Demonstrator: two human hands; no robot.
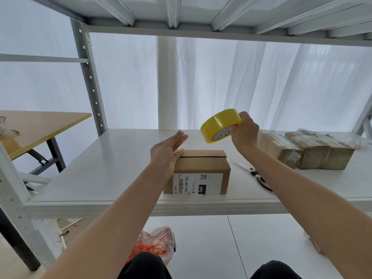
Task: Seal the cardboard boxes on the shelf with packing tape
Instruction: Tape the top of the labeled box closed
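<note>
The box [198, 170] at the shelf's [100, 158] 6 o'clock edge being steadied by the straight-fingered left hand [168, 153], the tape roll [219, 125] gripped in the right hand [244, 131] at 1 o'clock should be laid squarely along its seam [203, 157].

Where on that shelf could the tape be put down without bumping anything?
Set the tape roll on the bare shelf left of the labelled box, toward the upright post. Right is crowded: scissors, then taped boxes.
</note>
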